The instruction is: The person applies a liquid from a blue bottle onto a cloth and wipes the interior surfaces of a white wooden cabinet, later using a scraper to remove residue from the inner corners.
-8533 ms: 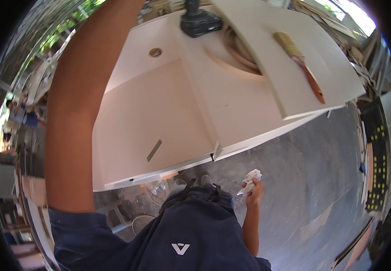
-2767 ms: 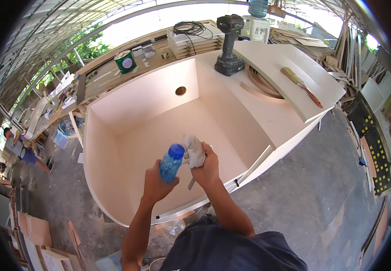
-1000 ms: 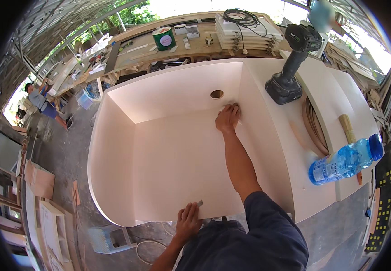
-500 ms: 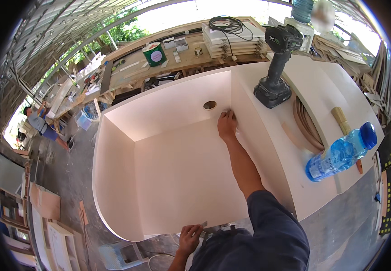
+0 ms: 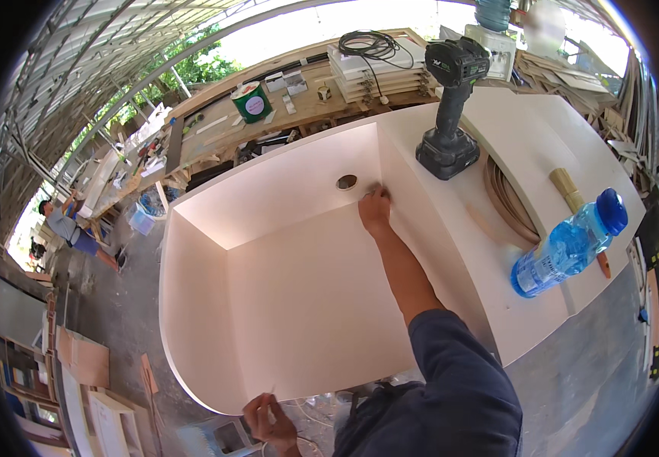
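Note:
A large pale, open box-like cabinet (image 5: pixel 306 305) with a rounded left corner lies in front of me. My right hand (image 5: pixel 375 209) reaches into its far right inner corner, just below a round hole (image 5: pixel 346 183). Its fingers are bunched against the panel; whatever they hold is hidden. My left hand (image 5: pixel 271 423) is at the near edge, fingers pinched around a small thin piece that I cannot make out. To the right, a black cordless drill (image 5: pixel 449 114) stands on its battery on the cabinet's flat part, beside coiled edging strip (image 5: pixel 508 202), a brush (image 5: pixel 567 189) and a blue water bottle (image 5: pixel 565 251).
A workbench (image 5: pixel 215 141) behind carries a green can (image 5: pixel 251 103), stacked white panels (image 5: pixel 379 72) and a coiled black cable (image 5: pixel 371 46). Another person (image 5: pixel 70 225) works at the far left. A bluish plastic stool (image 5: pixel 211 440) sits on the floor near my left hand.
My left hand has moved left along the near edge, still pinching a small piece. The right hand stays in the far corner, nearly unchanged. The whole view has shifted slightly.

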Tool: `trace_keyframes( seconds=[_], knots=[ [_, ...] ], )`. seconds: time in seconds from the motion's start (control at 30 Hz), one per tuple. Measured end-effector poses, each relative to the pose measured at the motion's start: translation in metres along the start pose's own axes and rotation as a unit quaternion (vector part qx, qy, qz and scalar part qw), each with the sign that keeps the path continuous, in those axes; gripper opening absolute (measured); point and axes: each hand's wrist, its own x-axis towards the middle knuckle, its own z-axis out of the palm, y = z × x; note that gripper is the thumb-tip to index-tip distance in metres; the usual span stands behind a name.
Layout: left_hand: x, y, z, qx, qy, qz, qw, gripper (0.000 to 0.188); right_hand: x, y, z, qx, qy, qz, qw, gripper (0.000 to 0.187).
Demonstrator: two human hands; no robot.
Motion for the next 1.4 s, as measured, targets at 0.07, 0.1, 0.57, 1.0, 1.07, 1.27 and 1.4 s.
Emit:
trace_keyframes(
  seconds=[0.07,0.1,0.57,1.0,1.07,1.27,1.4],
  knots=[
    [0.022,-0.022,-0.021,0.049,0.035,0.016,0.998,0.019,0.0,-0.012,0.005,-0.06,-0.067,-0.032,0.995,0.024],
    [0.027,-0.026,-0.031,0.088,0.064,0.016,0.994,0.015,0.002,-0.01,0.009,-0.034,-0.096,-0.018,0.995,0.025],
    [0.211,-0.054,-0.102,-0.06,0.096,0.113,0.987,0.015,-0.298,0.073,-0.071,0.015,-0.027,-0.003,1.0,0.028],
    [0.333,-0.086,0.021,-0.348,-0.166,0.053,0.921,0.018,-0.392,0.078,-0.196,0.226,0.141,0.13,0.955,0.046],
    [0.337,-0.093,0.036,-0.339,-0.211,0.052,0.915,0.019,-0.368,0.076,-0.157,0.18,0.077,0.061,0.979,0.045],
    [0.335,-0.105,0.052,-0.328,-0.222,0.07,0.916,0.019,-0.364,0.008,-0.08,0.129,0.023,-0.02,0.991,0.062],
    [0.329,-0.106,0.057,-0.337,-0.231,0.074,0.91,0.018,-0.426,-0.164,-0.149,0.437,-0.088,-0.205,0.872,0.065]
  ],
)
